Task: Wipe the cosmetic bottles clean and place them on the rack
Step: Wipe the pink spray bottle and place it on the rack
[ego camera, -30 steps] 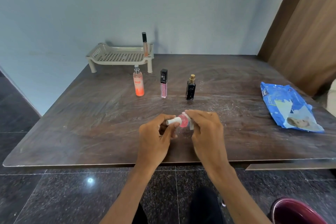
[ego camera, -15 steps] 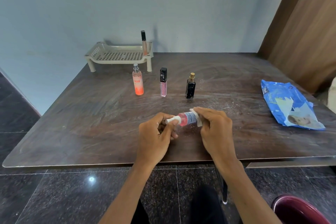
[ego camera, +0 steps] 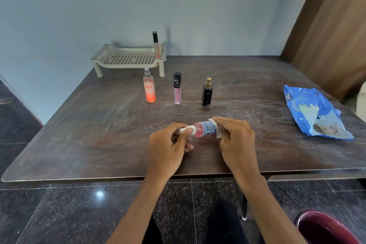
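Right hand (ego camera: 235, 140) has slid toward 3 o'clock, baring more label on the pink bottle (ego camera: 204, 128).
Left hand (ego camera: 168, 144) pinches its white cap; the right pinches a white wipe (ego camera: 218, 134), mostly hidden, against the base, near 6 o'clock on the table (ego camera: 99, 134).

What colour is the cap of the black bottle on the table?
Gold. The cap shows best in the head view.

dark table (ego camera: 99, 134): rack (ego camera: 128, 65), orange spray (ego camera: 149, 90), pink tube (ego camera: 177, 92), black bottle (ego camera: 207, 95), blue packet (ego camera: 315, 113)
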A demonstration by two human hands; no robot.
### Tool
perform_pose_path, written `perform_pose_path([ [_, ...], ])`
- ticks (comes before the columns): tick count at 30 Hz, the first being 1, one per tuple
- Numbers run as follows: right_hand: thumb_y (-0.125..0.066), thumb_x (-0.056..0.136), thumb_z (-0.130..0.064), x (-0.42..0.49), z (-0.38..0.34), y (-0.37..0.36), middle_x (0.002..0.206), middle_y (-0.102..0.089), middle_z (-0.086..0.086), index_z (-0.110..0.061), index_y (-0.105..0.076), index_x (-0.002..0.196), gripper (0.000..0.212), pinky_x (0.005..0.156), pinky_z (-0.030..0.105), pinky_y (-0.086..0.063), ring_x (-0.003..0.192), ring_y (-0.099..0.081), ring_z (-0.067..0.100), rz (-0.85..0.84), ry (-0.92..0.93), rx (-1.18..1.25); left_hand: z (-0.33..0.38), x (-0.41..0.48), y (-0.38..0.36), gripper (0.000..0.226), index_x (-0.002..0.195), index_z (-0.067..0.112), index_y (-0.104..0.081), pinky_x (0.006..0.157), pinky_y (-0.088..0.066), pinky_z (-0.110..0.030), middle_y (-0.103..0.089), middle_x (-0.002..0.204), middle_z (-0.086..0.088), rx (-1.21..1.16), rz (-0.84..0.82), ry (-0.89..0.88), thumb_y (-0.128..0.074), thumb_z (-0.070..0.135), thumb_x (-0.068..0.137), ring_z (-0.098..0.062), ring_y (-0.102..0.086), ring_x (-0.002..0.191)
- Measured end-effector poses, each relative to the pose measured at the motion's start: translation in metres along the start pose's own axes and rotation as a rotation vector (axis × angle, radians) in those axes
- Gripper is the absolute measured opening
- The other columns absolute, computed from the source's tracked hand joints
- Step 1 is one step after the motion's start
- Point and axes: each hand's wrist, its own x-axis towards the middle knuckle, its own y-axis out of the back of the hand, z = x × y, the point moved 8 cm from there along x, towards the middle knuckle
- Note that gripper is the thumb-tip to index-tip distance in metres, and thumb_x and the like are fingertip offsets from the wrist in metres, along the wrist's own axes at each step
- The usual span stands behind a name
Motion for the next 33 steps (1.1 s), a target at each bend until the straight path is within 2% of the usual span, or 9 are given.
perform_pose_path([
  [6, -0.062, 0.086, 0.001, -0.014, -0.039, -0.012, 0.111, -0.07, 0.0, -0.009, -0.07, 0.115, 0.032, 0.08, 0.017, -0.043, 0.101, -0.052, 0.019, 0.036, 0.108, -0.027, 0.001, -0.002, 0.002, 0.031, 0.102, 0.01, -0.075, 0.056, -0.057, -0.019, -0.073, 0.062, 0.001, -0.01, -0.002, 0.005, -0.063, 0.037, 0.09, -0.006, -0.07, 0.054],
  [9, -0.066, 0.082, 0.006, -0.017, -0.049, -0.018, 0.112, -0.07, 0.0, -0.009, -0.071, 0.113, 0.035, 0.08, 0.02, -0.048, 0.102, -0.054, 0.022, 0.025, 0.188, 0.001, -0.002, -0.001, 0.004, 0.022, 0.102, 0.013, -0.075, 0.059, -0.057, -0.02, -0.073, 0.062, 0.002, 0.012, 0.005, 0.017, -0.064, 0.031, 0.094, -0.006, -0.069, 0.054],
  [13, -0.063, 0.086, -0.001, -0.007, -0.029, -0.01, 0.11, -0.071, -0.001, -0.01, -0.07, 0.114, 0.03, 0.082, 0.011, -0.039, 0.1, -0.055, 0.018, -0.005, 0.106, 0.017, -0.001, -0.001, 0.003, 0.026, 0.103, 0.014, -0.076, 0.059, -0.056, -0.018, -0.073, 0.062, 0.002, 0.001, 0.001, 0.022, -0.063, 0.034, 0.092, -0.006, -0.07, 0.055],
  [17, -0.061, 0.087, -0.001, 0.0, 0.001, 0.001, 0.11, -0.071, -0.001, -0.012, -0.07, 0.115, 0.031, 0.078, 0.006, -0.035, 0.098, -0.056, 0.018, 0.006, 0.011, -0.022, 0.0, 0.0, 0.002, 0.021, 0.104, 0.01, -0.076, 0.057, -0.055, -0.016, -0.073, 0.063, 0.002, 0.013, 0.015, 0.004, -0.065, 0.026, 0.095, -0.006, -0.07, 0.054],
  [19, -0.061, 0.088, 0.0, -0.001, 0.0, -0.001, 0.11, -0.071, 0.001, -0.01, -0.07, 0.116, 0.031, 0.079, 0.009, -0.036, 0.098, -0.055, 0.019, 0.016, 0.0, -0.059, 0.001, 0.0, 0.002, 0.024, 0.104, 0.01, -0.076, 0.057, -0.054, -0.015, -0.073, 0.064, 0.002, 0.02, 0.011, -0.006, -0.064, 0.03, 0.094, -0.005, -0.07, 0.054],
  [23, -0.065, 0.084, 0.003, -0.007, -0.029, -0.01, 0.109, -0.071, 0.004, -0.005, -0.069, 0.114, 0.032, 0.078, 0.024, -0.049, 0.1, -0.054, 0.022, 0.033, 0.088, -0.048, 0.003, -0.001, 0.003, 0.037, 0.104, 0.01, -0.075, 0.057, -0.054, -0.014, -0.073, 0.063, 0.003, -0.001, 0.007, -0.005, -0.061, 0.041, 0.089, -0.005, -0.07, 0.055],
  [26, -0.07, 0.078, 0.008, -0.013, -0.048, -0.022, 0.11, -0.07, 0.003, -0.007, -0.071, 0.112, 0.037, 0.076, 0.029, -0.054, 0.101, -0.055, 0.024, -0.006, 0.189, -0.02, -0.001, 0.0, 0.004, 0.031, 0.102, 0.012, -0.075, 0.058, -0.055, -0.016, -0.072, 0.061, 0.003, 0.012, 0.018, 0.013, -0.062, 0.038, 0.091, -0.005, -0.069, 0.054],
  [28, -0.07, 0.078, 0.009, -0.012, -0.048, -0.022, 0.109, -0.07, 0.002, -0.008, -0.072, 0.111, 0.037, 0.077, 0.028, -0.054, 0.1, -0.056, 0.024, -0.012, 0.201, 0.01, -0.002, 0.0, 0.004, 0.025, 0.101, 0.013, -0.075, 0.058, -0.055, -0.016, -0.072, 0.061, 0.003, 0.014, 0.02, 0.016, -0.063, 0.033, 0.093, -0.005, -0.069, 0.054],
  [33, -0.062, 0.086, 0.0, -0.003, -0.02, -0.002, 0.108, -0.071, 0.002, -0.009, -0.07, 0.113, 0.029, 0.081, 0.02, -0.045, 0.099, -0.055, 0.02, 0.016, 0.085, 0.008, 0.001, -0.001, 0.0, 0.045, 0.102, 0.01, -0.076, 0.057, -0.056, -0.017, -0.073, 0.061, 0.001, -0.025, 0.002, 0.015, -0.058, 0.048, 0.085, -0.006, -0.07, 0.055],
])
